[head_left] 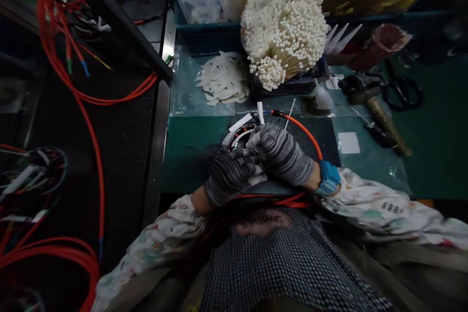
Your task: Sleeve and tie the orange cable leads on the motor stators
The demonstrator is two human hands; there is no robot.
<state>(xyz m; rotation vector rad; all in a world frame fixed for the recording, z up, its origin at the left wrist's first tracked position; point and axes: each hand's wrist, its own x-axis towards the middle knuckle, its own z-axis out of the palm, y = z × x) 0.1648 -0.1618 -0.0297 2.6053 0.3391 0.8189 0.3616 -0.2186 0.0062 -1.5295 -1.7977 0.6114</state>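
Close together over the near edge of the bench, both my hands wear grey-striped gloves with pale fingertips. My left hand (234, 174) is closed around the near side of a coiled bundle of wires (242, 132), black, orange and white. Bent over the same bundle from the right, my right hand (283, 152) has its fingers closed; their tips are partly hidden. White sleeves (240, 122) on wires stick out beyond my hands. An orange cable (307, 131) with a black collar curves behind my right hand to the wrist. A thin cotton swab (290, 113) lies behind it.
Behind my hands lie flat white pieces (224, 78) and a big bunch of cotton swabs (300, 29). To the right are a hammer (387, 124), black-handled scissors (404, 93) and a white square (349, 143). Red cables (91, 126) hang left, past a metal frame (157, 136).
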